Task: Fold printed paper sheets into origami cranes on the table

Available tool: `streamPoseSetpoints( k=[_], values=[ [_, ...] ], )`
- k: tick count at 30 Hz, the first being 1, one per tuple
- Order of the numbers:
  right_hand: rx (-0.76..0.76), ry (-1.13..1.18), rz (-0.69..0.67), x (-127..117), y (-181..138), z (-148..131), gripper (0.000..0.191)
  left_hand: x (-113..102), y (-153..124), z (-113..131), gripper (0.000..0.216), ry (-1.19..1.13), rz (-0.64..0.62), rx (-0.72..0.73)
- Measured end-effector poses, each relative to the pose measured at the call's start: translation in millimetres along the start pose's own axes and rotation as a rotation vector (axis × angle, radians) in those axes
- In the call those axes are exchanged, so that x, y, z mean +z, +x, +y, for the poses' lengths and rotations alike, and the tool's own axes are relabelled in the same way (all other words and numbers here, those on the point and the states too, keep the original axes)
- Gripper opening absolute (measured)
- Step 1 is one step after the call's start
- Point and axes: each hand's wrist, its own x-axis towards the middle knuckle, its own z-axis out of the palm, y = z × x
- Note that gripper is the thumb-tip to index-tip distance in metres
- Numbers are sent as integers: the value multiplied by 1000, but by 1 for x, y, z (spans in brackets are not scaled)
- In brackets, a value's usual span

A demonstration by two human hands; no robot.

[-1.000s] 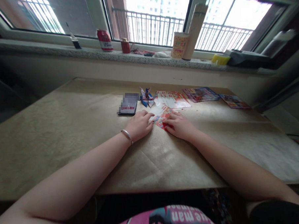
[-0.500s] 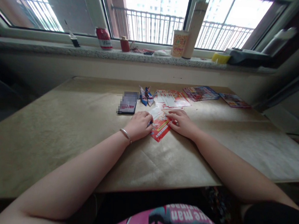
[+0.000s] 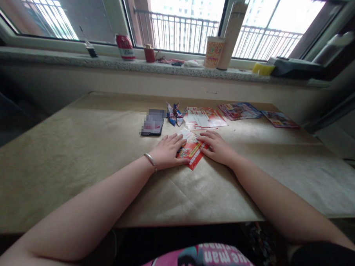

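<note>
A folded red printed paper lies on the brown table in front of me. My left hand lies flat on its left side with the fingers stretched out, a bracelet at the wrist. My right hand rests open on the paper's right edge, fingers pointing left. Just beyond sit a folded paper crane, a dark phone to its left, and a red flyer to its right.
More colourful flyers and another sheet lie at the back right of the table. The windowsill holds a red can, a small red jar, a printed cup, a tall tube and a yellow object.
The red paper has been turned and flattened between my hands. My left hand went from curled fingers to lying flat on it; my right hand shifted slightly right along its edge.
</note>
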Motion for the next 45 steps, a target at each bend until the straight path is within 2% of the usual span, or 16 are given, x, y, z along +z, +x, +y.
streamPoseSetpoints(
  k=[7, 10, 16, 22, 25, 29, 35, 39, 45],
  values=[
    [-33, 46, 27, 0, 0, -2, 37, -5, -1, 4, 78, 42, 90, -40],
    [-42, 79, 25, -1, 1, -3, 37, -7, 0, 5, 67, 49, 117, -70],
    [-84, 107, 65, -3, 2, -3, 51, -7, 1, 3, 56, 45, 159, -112],
    [-145, 87, 86, -8, 3, -6, 38, -4, 3, -3, 60, -43, 150, -110],
    [-153, 91, 49, -11, 3, -7, 30, -4, 3, -3, 62, -61, 131, -95],
    [-184, 138, 5, -13, 3, -5, 27, -6, 0, -2, 65, -73, 96, -78],
    [-221, 151, -135, -15, 1, -6, 25, -5, -1, -1, 62, -35, 71, -72],
    [-213, 166, -154, -19, 1, -9, 25, -5, 0, 1, 53, -51, 76, -139],
    [-145, 193, -171, -31, 0, -7, 23, -9, 0, 2, 52, -43, 75, -75]
  ],
)
